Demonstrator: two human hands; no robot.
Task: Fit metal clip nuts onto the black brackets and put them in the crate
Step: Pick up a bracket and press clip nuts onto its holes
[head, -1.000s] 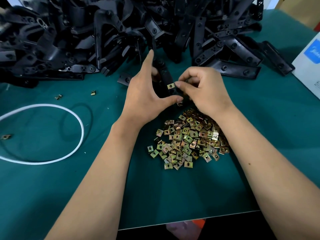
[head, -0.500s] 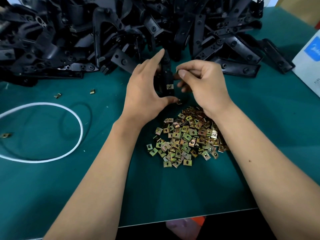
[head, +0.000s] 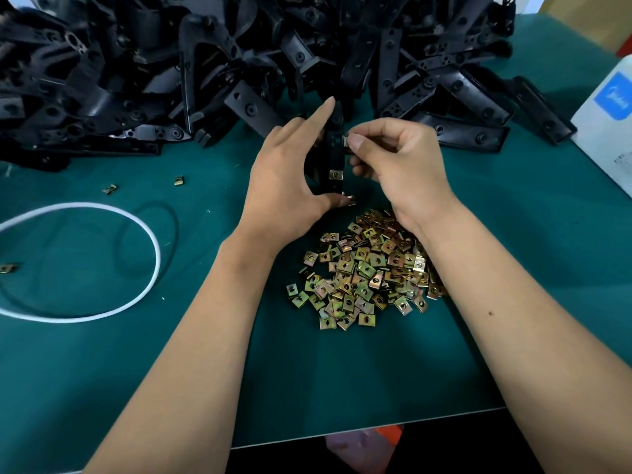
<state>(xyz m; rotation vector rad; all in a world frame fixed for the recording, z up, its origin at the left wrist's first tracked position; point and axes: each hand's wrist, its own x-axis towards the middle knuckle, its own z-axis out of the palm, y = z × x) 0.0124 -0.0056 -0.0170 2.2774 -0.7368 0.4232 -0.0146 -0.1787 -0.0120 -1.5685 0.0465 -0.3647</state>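
A black bracket (head: 334, 155) stands upright between my hands above the table. My left hand (head: 290, 179) holds it, thumb under its lower end and index finger stretched up along its side. One brass clip nut (head: 336, 174) sits fitted on the bracket's lower part. My right hand (head: 400, 162) pinches a second clip nut (head: 345, 141) against the bracket's right edge, higher up. A heap of brass clip nuts (head: 366, 268) lies on the green mat just below my hands. No crate is in view.
A big pile of black brackets (head: 239, 63) fills the far side of the green table (head: 102, 354). A white cord loop (head: 78, 261) lies left, with stray clip nuts (head: 110, 189) near it. A white box (head: 608, 124) stands at the right edge.
The bracket was turned upright and lifted slightly away from me. My right hand left the fitted lower clip nut and now pinches another nut higher on the bracket's edge.
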